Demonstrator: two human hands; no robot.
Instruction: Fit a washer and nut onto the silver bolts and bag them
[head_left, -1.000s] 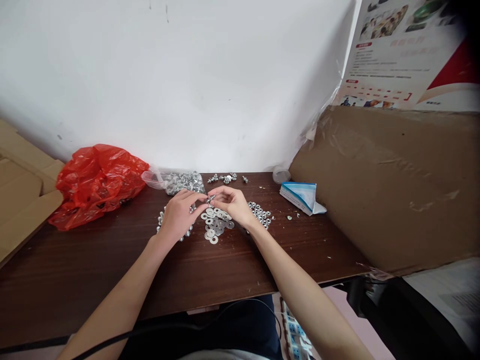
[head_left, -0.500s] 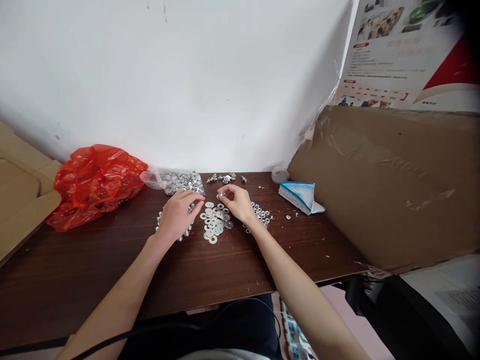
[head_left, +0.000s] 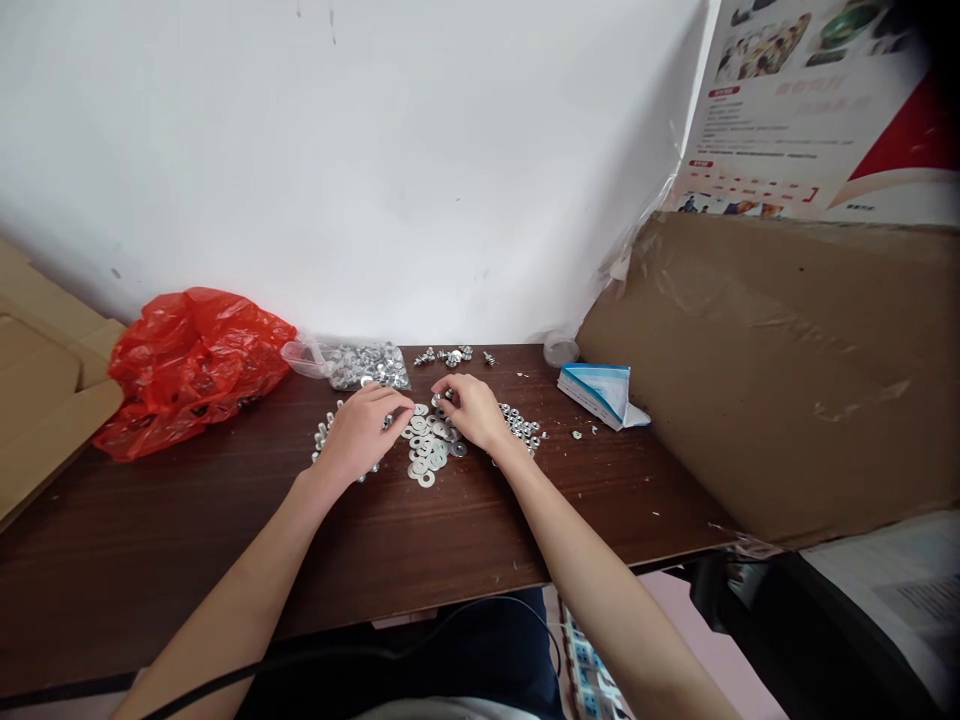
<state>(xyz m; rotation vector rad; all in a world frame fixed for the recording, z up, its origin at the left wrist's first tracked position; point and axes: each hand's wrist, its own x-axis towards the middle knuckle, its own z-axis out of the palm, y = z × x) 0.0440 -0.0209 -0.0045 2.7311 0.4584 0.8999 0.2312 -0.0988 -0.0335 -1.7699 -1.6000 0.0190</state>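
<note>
Over a pile of flat metal washers (head_left: 426,457) on the dark wooden table, my left hand (head_left: 365,425) is bent with thumb and fingertips close together at the pile's upper left edge. Whatever those fingers pinch, if anything, is too small to make out. Partly under this hand lie several small bolts (head_left: 321,437). On the other side of the washers, my right hand (head_left: 472,408) is closed, pinching a small shiny bolt (head_left: 437,399) between thumb and fingers. Beside its wrist spreads a heap of nuts (head_left: 523,428), partly covered by the hand.
Along the wall lie bolts fitted with washers (head_left: 454,357) and a clear bag of metal parts (head_left: 367,366). A red plastic bag (head_left: 196,350) is at left, near a cardboard box (head_left: 45,370). At right are a blue-white packet (head_left: 596,392), a round clear lid (head_left: 560,349) and a large cardboard panel (head_left: 787,370).
My left hand has shifted slightly right toward the washers, its fingers drawing closer together. My right hand has lowered and turned a little, still with the bolt.
</note>
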